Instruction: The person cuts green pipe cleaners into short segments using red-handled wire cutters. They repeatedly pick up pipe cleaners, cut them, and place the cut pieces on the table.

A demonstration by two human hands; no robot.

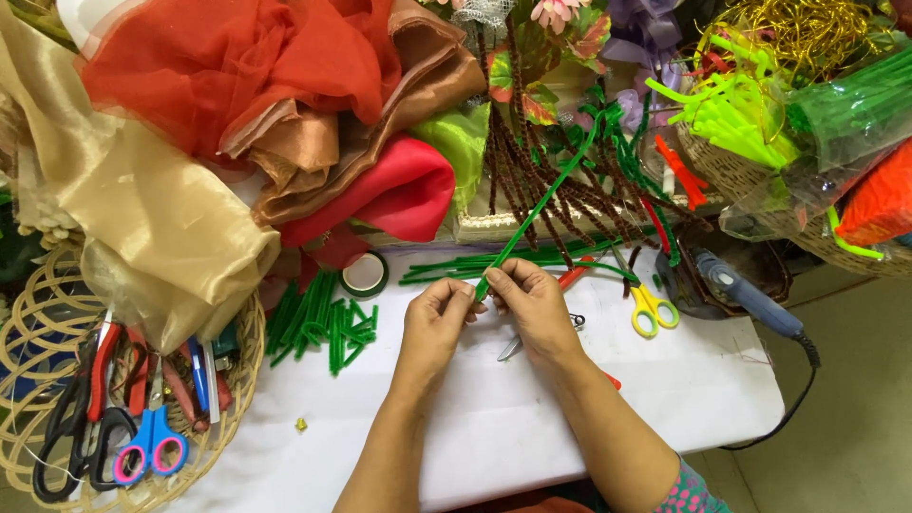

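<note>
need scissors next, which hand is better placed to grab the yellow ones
Right, probably. The right hand is beside the yellow scissors; the left hand would cross over, though both pinch the green stem.

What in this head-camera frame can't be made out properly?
- Lower end of the green stem: hidden inside the fingers of the left hand and right hand.
- Scissors under the right hand: only the blade tip and a bit of handle show.
- Wicker basket: cut off by the left and bottom edges, partly draped by gold fabric.
- Small gold item on the white table: too small to identify.
</note>
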